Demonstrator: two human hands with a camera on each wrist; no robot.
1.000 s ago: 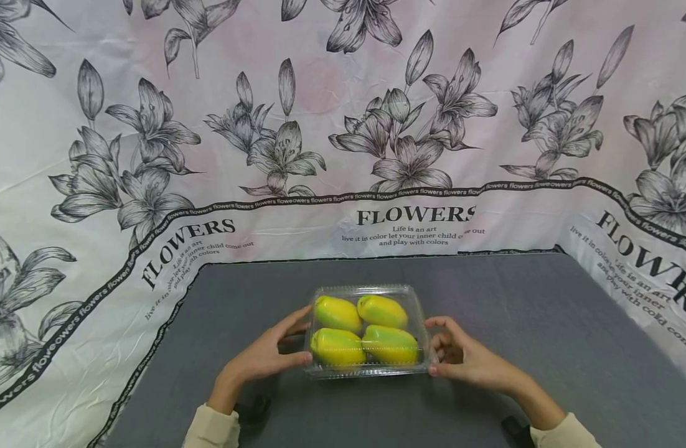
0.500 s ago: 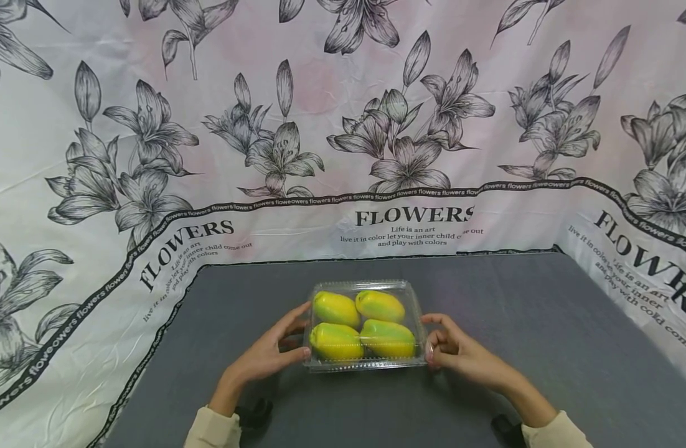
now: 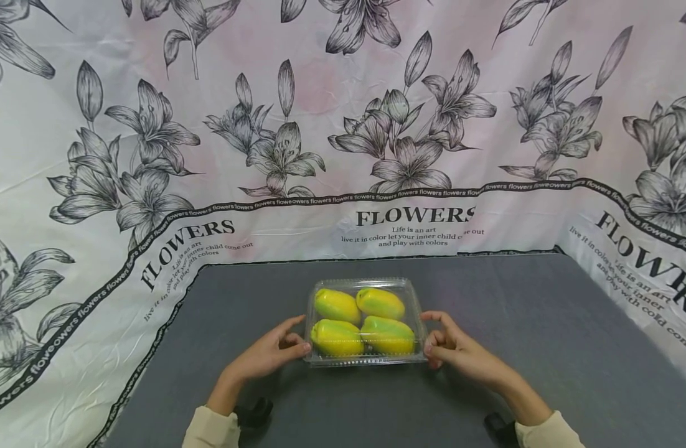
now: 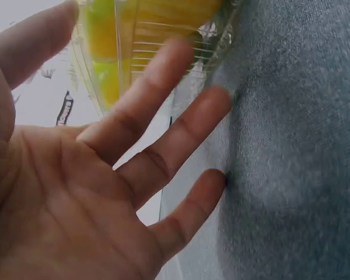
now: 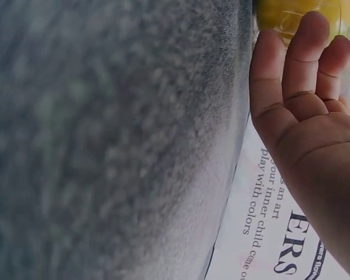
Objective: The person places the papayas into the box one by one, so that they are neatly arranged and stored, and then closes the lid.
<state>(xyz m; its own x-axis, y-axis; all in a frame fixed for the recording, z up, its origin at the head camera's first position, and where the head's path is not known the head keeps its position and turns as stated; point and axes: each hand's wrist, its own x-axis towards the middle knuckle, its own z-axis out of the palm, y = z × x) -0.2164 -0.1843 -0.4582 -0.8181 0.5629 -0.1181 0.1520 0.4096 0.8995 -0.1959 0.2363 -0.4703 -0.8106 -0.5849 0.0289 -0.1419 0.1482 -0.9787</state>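
A clear plastic clamshell box with a ribbed rim sits on the grey table, its lid down. Inside it lie several yellow-green, mango-like fruits, in two rows. My left hand touches the box's left side with thumb and forefinger; in the left wrist view its other fingers stretch out loosely below the box wall. My right hand is at the right side, thumb near the front corner and forefinger farther back. The right wrist view shows its remaining fingers bent slightly in front of the fruit.
The dark grey cloth of the table surrounds the box. A white curtain with black flower prints and lettering borders it at the back and sides. Dark wrist straps show near both cuffs.
The box has slid a little away from the person, toward the back of the table. Both hands stay at its sides; the right hand has shifted slightly left with it.
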